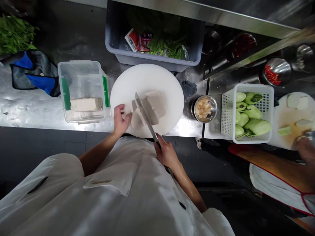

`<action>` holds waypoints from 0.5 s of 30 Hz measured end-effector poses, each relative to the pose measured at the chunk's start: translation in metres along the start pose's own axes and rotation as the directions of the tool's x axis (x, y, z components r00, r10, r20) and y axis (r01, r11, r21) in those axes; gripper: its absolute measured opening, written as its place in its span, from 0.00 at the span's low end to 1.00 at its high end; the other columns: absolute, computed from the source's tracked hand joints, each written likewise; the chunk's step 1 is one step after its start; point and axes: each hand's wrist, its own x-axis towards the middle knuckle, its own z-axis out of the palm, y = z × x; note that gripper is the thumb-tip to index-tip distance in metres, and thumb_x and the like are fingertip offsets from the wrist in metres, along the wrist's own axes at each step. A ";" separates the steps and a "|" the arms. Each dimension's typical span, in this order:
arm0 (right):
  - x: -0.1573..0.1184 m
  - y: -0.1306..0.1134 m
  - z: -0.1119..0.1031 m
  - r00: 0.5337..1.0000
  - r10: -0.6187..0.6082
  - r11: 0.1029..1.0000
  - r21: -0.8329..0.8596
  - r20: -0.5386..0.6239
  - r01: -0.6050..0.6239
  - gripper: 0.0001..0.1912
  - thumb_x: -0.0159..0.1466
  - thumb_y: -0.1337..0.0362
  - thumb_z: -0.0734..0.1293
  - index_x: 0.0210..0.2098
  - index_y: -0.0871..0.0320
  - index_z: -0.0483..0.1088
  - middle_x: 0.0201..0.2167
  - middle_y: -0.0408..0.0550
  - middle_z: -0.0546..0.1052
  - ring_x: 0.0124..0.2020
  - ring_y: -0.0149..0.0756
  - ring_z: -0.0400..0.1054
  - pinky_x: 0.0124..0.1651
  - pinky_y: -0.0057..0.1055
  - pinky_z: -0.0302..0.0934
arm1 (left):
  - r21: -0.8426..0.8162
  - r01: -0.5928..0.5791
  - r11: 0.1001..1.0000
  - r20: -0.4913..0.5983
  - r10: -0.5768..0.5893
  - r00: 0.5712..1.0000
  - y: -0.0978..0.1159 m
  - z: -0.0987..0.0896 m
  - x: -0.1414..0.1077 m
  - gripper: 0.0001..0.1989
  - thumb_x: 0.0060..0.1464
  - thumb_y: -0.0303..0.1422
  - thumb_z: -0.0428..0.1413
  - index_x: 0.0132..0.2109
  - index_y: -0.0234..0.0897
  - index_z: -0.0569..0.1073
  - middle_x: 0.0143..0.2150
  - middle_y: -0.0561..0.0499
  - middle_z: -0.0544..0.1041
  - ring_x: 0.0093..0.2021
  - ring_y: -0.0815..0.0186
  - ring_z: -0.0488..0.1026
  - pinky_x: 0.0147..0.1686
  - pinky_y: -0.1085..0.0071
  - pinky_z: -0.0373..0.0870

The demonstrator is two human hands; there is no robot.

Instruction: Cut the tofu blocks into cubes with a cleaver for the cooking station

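Observation:
My right hand (166, 151) is closed round the handle of a kitchen knife (145, 114). The long blade points away from me, slanting left over a round white cutting board (133, 80). My left hand (120, 122) is at the board's near left edge, fingers curved and apart, with nothing visible in them. Dark shadows of knife and hand fall across the board. A faint pale patch (153, 94) lies beyond the blade; whether it is food, I cannot tell. Left of the board, a clear plastic container (81, 73) with green clips holds an off-white block (86, 104).
Behind the board stands a grey bin (157, 59) with leafy greens and packets. Rightward are a metal bowl of pale pieces (203, 108), a white basket (249, 86) of green vegetables and a co-worker's hand (306, 149) at another board. A metal shelf (221, 19) overhangs the back right.

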 end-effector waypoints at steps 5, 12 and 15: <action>0.014 0.029 -0.015 0.997 0.073 0.915 0.398 0.003 -0.068 0.10 0.71 0.54 0.61 0.44 0.54 0.66 0.19 0.36 0.70 0.19 0.31 0.64 0.28 0.28 0.61 | 0.201 -0.079 0.977 0.022 0.076 0.997 0.013 0.015 -0.030 0.30 0.58 0.34 0.55 0.66 0.41 0.57 0.67 0.35 0.61 0.69 0.46 0.59 0.64 0.44 0.64; 0.013 0.101 -0.046 0.993 0.100 0.494 0.863 0.065 -0.107 0.19 0.62 0.47 0.69 0.37 0.49 0.57 0.19 0.29 0.62 0.11 0.25 0.51 0.15 0.25 0.51 | 0.267 -0.202 0.942 0.117 0.177 0.977 0.032 0.010 -0.002 0.20 0.59 0.32 0.54 0.58 0.39 0.68 0.63 0.37 0.68 0.66 0.46 0.64 0.66 0.45 0.60; 0.002 0.141 -0.055 0.990 0.123 0.458 0.881 0.066 -0.116 0.20 0.61 0.47 0.70 0.37 0.49 0.57 0.19 0.29 0.61 0.11 0.24 0.48 0.14 0.25 0.49 | 0.199 -0.293 0.935 0.365 0.207 0.908 0.043 0.012 0.039 0.26 0.55 0.35 0.57 0.60 0.37 0.67 0.63 0.38 0.70 0.64 0.49 0.67 0.64 0.51 0.63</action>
